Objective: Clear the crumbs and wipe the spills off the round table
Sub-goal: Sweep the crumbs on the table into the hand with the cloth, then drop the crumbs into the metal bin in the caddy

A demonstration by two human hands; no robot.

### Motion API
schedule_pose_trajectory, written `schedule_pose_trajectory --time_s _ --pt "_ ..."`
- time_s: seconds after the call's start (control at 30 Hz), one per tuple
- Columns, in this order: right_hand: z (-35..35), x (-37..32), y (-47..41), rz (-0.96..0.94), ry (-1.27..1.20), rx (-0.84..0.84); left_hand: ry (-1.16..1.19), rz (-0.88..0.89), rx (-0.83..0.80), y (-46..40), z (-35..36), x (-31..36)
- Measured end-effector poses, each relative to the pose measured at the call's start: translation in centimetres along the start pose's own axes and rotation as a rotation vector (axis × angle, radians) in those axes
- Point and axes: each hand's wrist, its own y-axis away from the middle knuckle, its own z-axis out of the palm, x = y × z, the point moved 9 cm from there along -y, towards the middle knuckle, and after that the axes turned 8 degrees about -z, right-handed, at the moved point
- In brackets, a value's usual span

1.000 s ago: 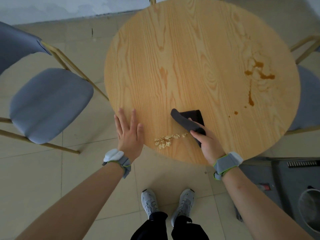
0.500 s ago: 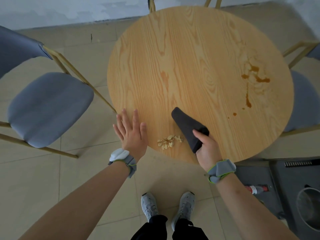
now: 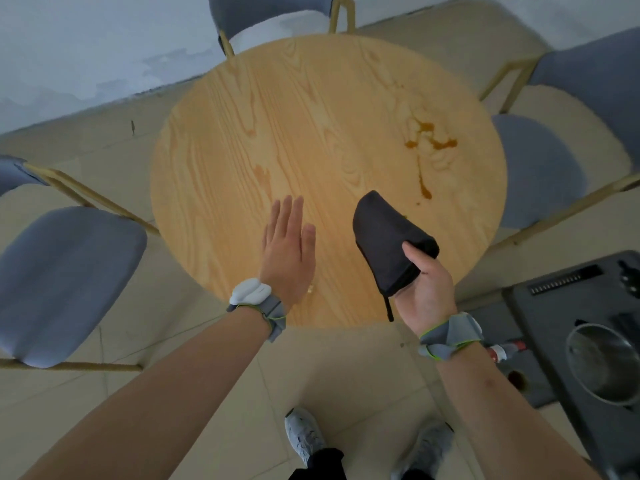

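Note:
The round wooden table (image 3: 311, 133) fills the middle of the head view. A brown spill (image 3: 427, 147) with a long drip sits on its right side. My right hand (image 3: 427, 289) is shut on a folded dark grey cloth (image 3: 388, 244), raised over the table's near right part. My left hand (image 3: 289, 251) lies flat, fingers together, over the near edge where the crumbs were. Only a small bit of crumb (image 3: 310, 288) shows by its palm; the rest are hidden or gone.
Grey padded chairs with gold frames stand at the left (image 3: 65, 282), at the back (image 3: 277, 15) and at the right (image 3: 540, 168). A dark cart (image 3: 568, 306) with a metal bowl (image 3: 602, 365) stands at the lower right. My shoes (image 3: 304, 434) are on the tiled floor.
My left hand slid right from beside the table edge onto the spot where the crumb pile lay. My right hand lifted the cloth and turned palm up. The camera drew back.

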Motion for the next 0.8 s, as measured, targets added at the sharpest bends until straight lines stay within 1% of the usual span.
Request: schedule_pose_trajectory --time_s 0.1,0.13,0.43,0.57,0.63,0.8 --pt "-4.0 -4.6 0.8 -0.053 -0.037 0.041 0.003 0.093 -0.073 1.2 4.4 6.1" --pt "-4.1 -4.8 0.9 -0.046 -0.037 0.036 0.008 0.097 -0.072 1.3 4.7 6.5" --pt "-18.0 -17.3 4.0 -0.226 -0.232 0.154 -0.002 0.32 -0.194 6.7 17.6 23.4" --pt "-25.4 -22.0 6.2 -0.294 -0.279 0.258 -0.029 0.402 -0.274 9.9 24.3 29.1" --pt "-27.3 -22.6 6.8 -0.287 -0.282 0.31 -0.031 0.402 -0.286 10.4 26.1 29.7" --pt "-37.3 -26.3 9.6 -0.321 -0.298 0.466 -0.039 0.406 -0.398 14.4 35.5 34.2"
